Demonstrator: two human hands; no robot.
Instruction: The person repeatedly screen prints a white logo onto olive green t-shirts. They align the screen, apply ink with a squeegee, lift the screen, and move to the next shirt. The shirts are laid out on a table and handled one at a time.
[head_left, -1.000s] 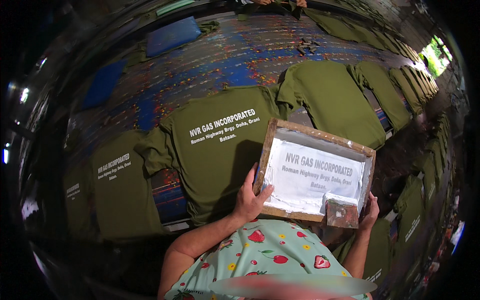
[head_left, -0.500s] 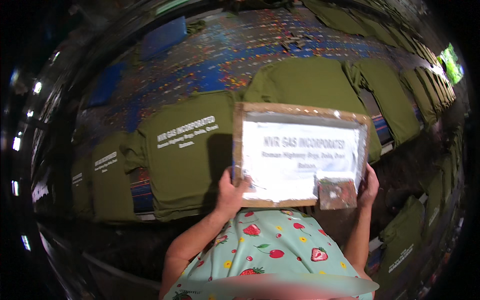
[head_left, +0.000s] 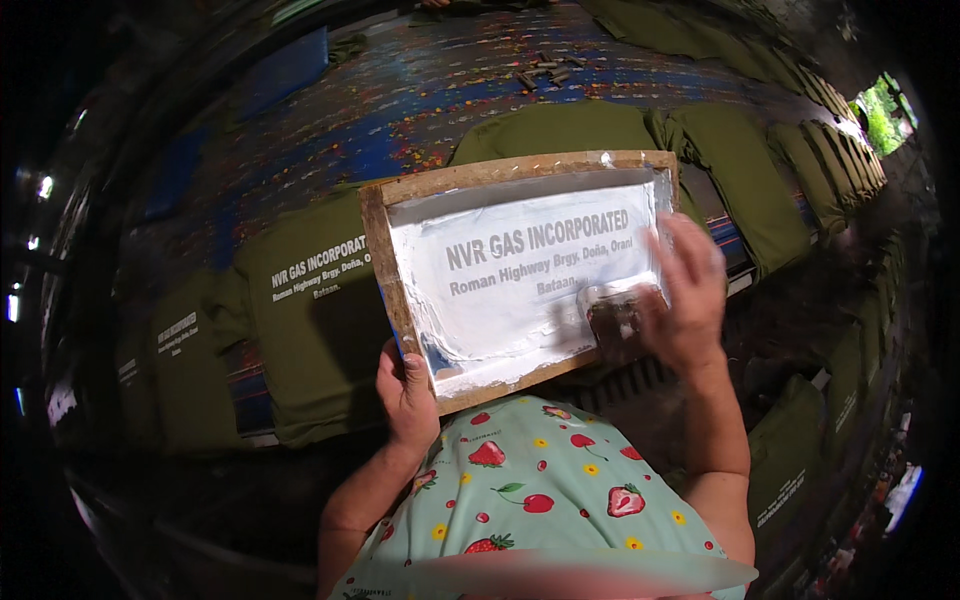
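Screen-printing frame is gripped in my left hand; my right hand blurs at the squeegee, hold unclear. Left shirts are printed, upper-right shirts look plain.

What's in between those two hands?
In the head view, a wood-framed screen lies between the left hand and right hand, with a dark block nearer the right one.
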